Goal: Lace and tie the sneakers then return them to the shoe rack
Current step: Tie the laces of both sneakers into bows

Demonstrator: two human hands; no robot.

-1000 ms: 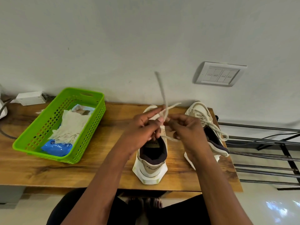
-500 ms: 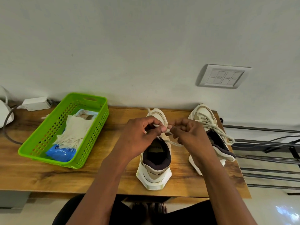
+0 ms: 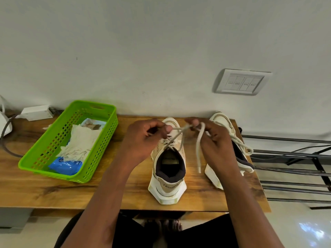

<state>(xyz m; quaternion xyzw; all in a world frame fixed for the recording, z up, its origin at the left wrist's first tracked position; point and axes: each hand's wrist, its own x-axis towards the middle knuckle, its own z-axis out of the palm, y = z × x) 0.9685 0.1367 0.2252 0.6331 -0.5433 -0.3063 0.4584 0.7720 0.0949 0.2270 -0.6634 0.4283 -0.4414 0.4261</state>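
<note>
Here, both hands' fingers (image 3: 168, 128) pinching lace (image 3: 198, 149) ends; second sneaker (image 3: 223, 122) half hidden.

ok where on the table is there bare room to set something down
Free: the front strip of the wooden table below the green basket, and the gap between basket and middle sneaker. Crowded: between that and the right sneaker, where both hands work the lace.

Soft even daylight, wide-angle edge distortion
</note>
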